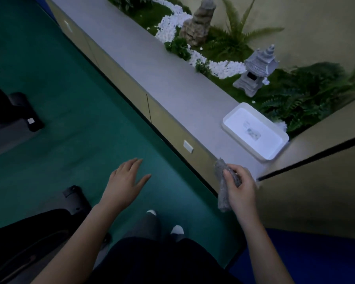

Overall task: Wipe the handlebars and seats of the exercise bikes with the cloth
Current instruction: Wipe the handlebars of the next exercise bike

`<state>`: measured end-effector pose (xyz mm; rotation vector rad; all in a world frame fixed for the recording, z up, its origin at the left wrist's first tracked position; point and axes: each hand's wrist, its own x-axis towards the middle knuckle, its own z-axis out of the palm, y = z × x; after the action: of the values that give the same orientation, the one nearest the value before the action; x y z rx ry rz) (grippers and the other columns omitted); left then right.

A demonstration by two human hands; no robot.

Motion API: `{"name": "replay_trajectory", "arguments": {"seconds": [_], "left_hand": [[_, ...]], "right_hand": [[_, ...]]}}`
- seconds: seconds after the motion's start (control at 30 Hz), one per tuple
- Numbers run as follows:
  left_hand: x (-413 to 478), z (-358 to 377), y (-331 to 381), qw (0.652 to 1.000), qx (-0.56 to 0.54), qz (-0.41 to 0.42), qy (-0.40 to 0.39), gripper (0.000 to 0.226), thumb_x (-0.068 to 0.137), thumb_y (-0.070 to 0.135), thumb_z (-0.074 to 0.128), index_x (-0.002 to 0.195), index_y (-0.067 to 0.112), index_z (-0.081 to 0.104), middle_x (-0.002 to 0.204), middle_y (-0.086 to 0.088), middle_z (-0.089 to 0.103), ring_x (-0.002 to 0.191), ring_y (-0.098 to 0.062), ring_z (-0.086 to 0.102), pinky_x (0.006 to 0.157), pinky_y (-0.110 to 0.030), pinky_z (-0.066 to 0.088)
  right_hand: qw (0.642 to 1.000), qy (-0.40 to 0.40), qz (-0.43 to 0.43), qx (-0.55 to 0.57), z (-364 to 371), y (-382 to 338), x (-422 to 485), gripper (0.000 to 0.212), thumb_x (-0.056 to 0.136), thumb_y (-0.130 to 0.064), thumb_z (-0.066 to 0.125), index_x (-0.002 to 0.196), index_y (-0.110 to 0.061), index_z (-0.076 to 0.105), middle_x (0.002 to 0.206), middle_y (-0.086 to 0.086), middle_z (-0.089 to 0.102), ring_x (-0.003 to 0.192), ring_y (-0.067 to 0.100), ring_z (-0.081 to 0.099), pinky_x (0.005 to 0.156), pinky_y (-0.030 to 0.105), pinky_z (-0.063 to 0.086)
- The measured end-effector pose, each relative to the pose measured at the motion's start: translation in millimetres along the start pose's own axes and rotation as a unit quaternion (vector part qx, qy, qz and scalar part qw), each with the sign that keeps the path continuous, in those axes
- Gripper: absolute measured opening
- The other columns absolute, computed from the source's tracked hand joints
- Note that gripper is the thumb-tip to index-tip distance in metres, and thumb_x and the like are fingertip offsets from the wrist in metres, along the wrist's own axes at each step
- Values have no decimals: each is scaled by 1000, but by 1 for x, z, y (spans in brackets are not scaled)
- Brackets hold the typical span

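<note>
Cloth (223,199): soft, light, limp, we judge; best bunched mid-length.
Right hand (242,187): fingers curled around cloth.
Left hand (125,181): fingers spread, empty.

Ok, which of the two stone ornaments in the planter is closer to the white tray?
The grey pagoda lantern with the tiered roof, just beyond the white tray. The rough rock stack stands much farther along the planter.

Dim, blue-tinted indoor light; the white tray (272,144) just beyond the right hand (241,184) glows brightest, its base washed out; dark shapes (14,111) left of the left hand (125,181) sink into near-black shadow; wide-angle distortion slants the tabletop (172,78); soft blur throughout, heaviest at the edges.
</note>
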<state>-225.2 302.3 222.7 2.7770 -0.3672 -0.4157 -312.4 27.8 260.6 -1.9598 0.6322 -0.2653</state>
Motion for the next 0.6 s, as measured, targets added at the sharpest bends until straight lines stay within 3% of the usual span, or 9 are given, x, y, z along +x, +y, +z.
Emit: {"name": "replay_trajectory", "arguments": {"seconds": [0.23, 0.47, 0.6], "left_hand": [[63, -16, -27, 999, 7, -33, 20, 63, 94, 52, 43, 146, 18, 34, 150, -1, 37, 138, -21, 33, 111, -38, 27], [153, -45, -85, 998, -22, -65, 18, 63, 95, 54, 40, 147, 19, 33, 152, 1, 34, 138, -20, 32, 113, -38, 25], [194, -67, -125, 997, -3, -74, 30, 58, 95, 52, 42, 141, 17, 43, 148, -1, 41, 137, -21, 35, 113, -37, 24]], "right_hand": [[998, -49, -23, -8, 55, -33, 72, 12, 92, -13, 58, 103, -11, 64, 102, 4, 59, 95, 13, 57, 84, 25, 45], [995, -90, -45, -24, 139, -88, 142, 9, 91, -11, 60, 98, -17, 62, 96, -2, 58, 91, 9, 57, 79, 17, 43], [991, -103, -75, -31, 187, -122, 182, 10, 91, -10, 61, 99, -16, 64, 95, -6, 58, 90, 6, 57, 78, 12, 43]]}}
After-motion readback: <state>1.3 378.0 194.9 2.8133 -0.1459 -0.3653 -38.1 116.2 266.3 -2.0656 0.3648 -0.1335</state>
